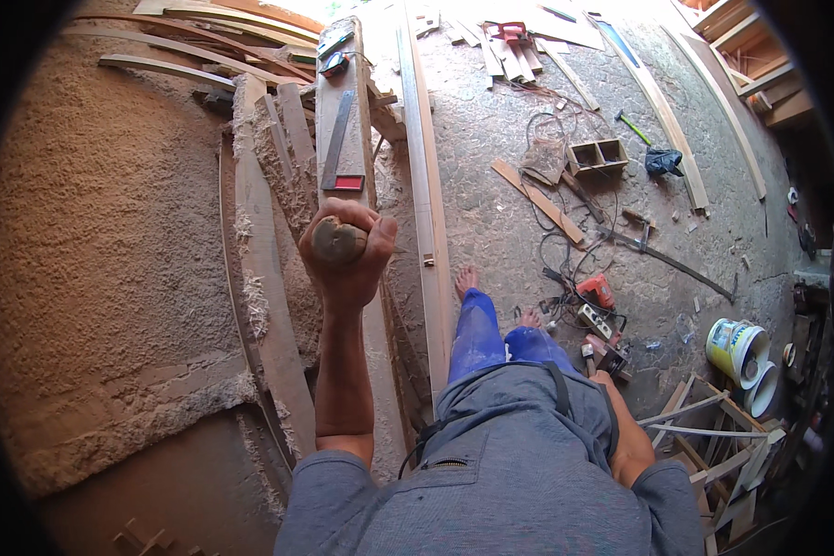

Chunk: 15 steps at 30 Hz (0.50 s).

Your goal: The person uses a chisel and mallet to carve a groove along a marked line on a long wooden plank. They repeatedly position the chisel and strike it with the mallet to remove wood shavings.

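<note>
My left hand [352, 264] is closed round a wooden piece with a rounded, cracked end [339, 241], raised over the long beam [361, 139]. Its length is hidden by the fist, so its kind does not show. Just beyond the fist, a try square [340, 139] with a dark blade and a red-faced stock lies on the beam. Farther along sits a tape measure [334, 64]. Low at my right side, my right hand [604, 378] is partly hidden by my body. A short stub with a pale band [589, 359] sticks out from it; the fingers hardly show.
A long pale board [422, 185] runs beside the beam. Sawdust [102, 232] is heaped on the left. On the floor lie an orange power tool [596, 291], a power strip [594, 322], cables, a wooden box [598, 157], a green-handled hammer [634, 129] and a white bucket [737, 353].
</note>
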{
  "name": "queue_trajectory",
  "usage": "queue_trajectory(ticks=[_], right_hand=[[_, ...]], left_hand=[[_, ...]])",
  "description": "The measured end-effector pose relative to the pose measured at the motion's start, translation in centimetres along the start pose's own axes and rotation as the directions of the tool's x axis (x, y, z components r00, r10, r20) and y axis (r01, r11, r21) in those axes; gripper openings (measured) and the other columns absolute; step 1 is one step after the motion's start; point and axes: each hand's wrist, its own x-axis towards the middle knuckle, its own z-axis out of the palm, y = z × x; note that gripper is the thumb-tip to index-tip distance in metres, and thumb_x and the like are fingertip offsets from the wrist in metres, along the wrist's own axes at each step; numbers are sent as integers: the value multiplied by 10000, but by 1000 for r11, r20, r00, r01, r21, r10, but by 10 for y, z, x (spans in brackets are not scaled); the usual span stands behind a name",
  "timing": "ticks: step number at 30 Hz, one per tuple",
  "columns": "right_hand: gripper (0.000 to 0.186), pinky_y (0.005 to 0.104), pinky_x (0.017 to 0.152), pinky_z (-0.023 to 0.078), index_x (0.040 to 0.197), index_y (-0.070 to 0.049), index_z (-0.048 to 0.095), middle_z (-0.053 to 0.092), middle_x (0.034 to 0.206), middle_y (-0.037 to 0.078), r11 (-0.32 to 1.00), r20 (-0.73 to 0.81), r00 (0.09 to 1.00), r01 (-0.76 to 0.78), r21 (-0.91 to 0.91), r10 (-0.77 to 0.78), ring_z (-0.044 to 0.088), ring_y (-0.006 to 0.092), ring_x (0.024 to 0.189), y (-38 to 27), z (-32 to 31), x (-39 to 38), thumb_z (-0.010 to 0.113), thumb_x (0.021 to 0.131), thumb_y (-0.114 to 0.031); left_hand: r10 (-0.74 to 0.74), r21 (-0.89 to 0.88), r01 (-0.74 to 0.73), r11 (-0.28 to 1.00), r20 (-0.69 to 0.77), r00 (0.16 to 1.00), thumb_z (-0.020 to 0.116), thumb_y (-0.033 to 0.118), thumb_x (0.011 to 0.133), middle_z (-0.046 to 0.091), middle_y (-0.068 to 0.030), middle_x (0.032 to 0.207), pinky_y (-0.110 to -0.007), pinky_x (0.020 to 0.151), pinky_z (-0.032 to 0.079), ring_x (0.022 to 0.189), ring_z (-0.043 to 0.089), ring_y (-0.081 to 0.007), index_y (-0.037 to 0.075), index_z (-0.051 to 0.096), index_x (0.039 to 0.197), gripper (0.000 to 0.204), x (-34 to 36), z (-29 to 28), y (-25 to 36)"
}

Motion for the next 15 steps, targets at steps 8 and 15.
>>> queue_trajectory(ticks=[8, 15], right_hand=[[538, 455, 890, 544, 1022, 41, 712, 736, 1063, 263, 972, -119, 966, 232, 29, -227, 722, 376, 1043, -65, -39, -55, 914, 665, -308], [527, 424, 844, 533, 1022, -11, 737, 749, 989, 192, 960, -23, 966, 253, -117, -257, 726, 310, 974, -29, -59, -47, 878, 712, -412]], left_hand=[[-440, 533, 434, 726, -124, 889, 801, 181, 828, 738, -133, 853, -382, 730, 579, 796, 734, -259, 37, 689, 913, 202, -40, -40, -40], [-790, 754, 477, 452, 90, 606, 778, 247, 829, 704, -243, 1148, -518, 917, 558, 1055, 695, -432, 96, 464, 1502, 759, -144, -15, -102]])
